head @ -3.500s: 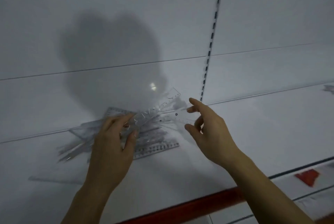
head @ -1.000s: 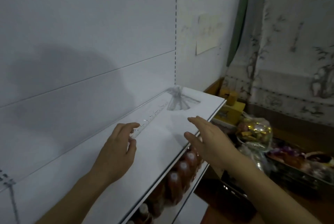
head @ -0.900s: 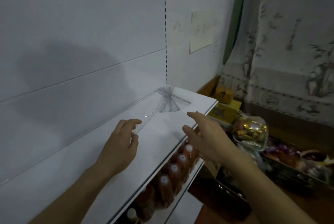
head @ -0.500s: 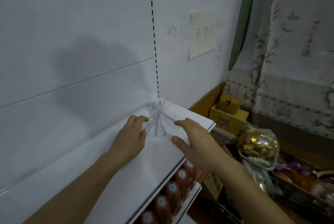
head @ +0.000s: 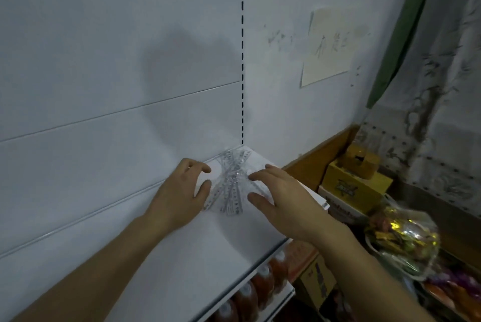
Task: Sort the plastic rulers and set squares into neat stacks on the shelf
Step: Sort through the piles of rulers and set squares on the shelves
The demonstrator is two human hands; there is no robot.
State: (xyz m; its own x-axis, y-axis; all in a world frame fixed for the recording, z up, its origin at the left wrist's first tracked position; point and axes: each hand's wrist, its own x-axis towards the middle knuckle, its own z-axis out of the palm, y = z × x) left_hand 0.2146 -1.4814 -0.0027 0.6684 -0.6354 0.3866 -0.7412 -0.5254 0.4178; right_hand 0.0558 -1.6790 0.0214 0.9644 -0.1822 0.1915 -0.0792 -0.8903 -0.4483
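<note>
- Left hand (head: 179, 191): fingers loosely curled, holding nothing, just left of the fanned clear rulers (head: 230, 183) — a sideways nudge could push the pile further askew.
- Rulers lie crossed between both hands, at the white shelf's (head: 182, 256) far corner; transparent, slick — may slide when squared up.
- Right hand (head: 281, 199): fingers spread, nothing gripped, just right of the pile; shelf edge close behind it — risk of strays dropping off.

The clear rulers (head: 230, 181) are see-through and crossed in a fan, so their count and printed marks cannot be read. The right hand (head: 285, 203) covers the pile's right edge. Both forearms run off the bottom edge. Writing on the wall note (head: 329, 46) is too faint to read.
</note>
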